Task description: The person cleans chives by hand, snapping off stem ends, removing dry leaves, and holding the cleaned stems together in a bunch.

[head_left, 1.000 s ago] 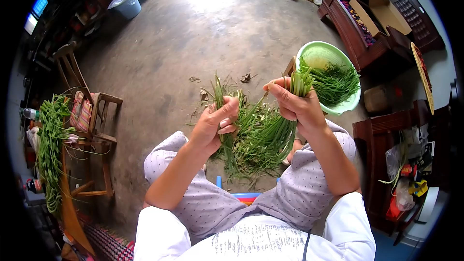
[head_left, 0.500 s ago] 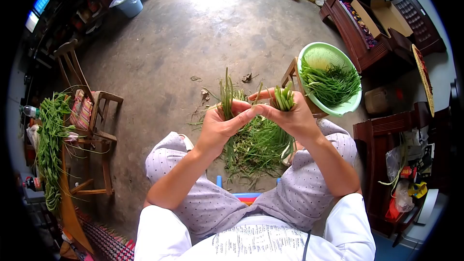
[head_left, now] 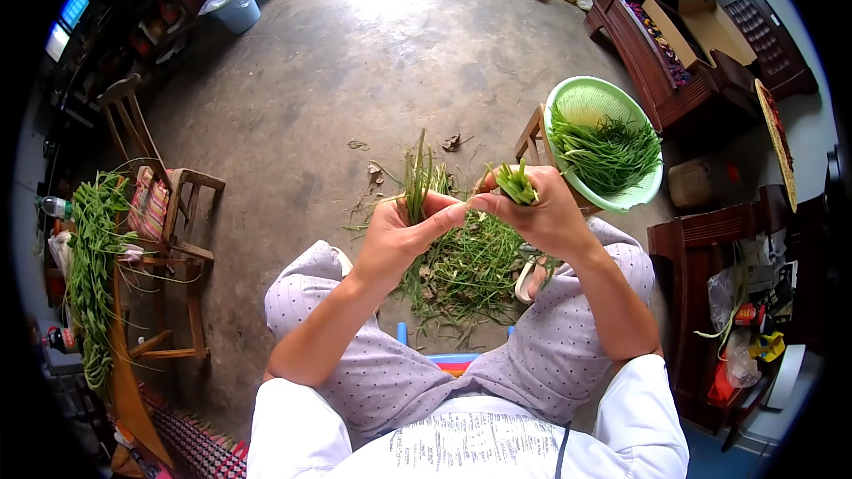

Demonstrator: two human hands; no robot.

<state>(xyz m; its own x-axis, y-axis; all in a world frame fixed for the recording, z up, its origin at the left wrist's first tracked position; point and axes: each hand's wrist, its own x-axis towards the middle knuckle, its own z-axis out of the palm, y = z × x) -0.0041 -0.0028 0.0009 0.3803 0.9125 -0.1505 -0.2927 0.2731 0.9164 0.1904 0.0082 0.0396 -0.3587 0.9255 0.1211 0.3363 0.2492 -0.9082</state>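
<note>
Left forearm: runs from the elbow beside the left thigh, up and inward over the patterned trousers (head_left: 355, 364); white sleeve ends near the elbow.
Left hand (head_left: 399, 229): back of the thumb uppermost, fingers curled round a thin sheaf of green stalks (head_left: 417, 176); stalks stand nearly upright above the fist, thumb stretched toward the other hand.
Right forearm: mirrors the left, slanting inward over the right thigh, elbow bent.
Right hand (head_left: 546, 213): wrapped round a thicker bunch of pale-ended stems (head_left: 516, 184); cut-looking ends show above the index finger, thumb reaching inward.
Hands together: thumb tips meet or almost meet in front of the body, between the knees; contact cannot be told for certain. Each is clamped on its own greens.
Floor heap (head_left: 470, 279): loose green stalks and scraps, directly below the hands, between the feet.
Basin (head_left: 581, 93): light green, tilted in view, on a wooden stool (head_left: 531, 140) just beyond the right hand; long thin greens (head_left: 608, 153) lie inside.
Left side: wooden chair (head_left: 191, 179), well apart from the left hand; leafy greens (head_left: 93, 257) hang beside it.
</note>
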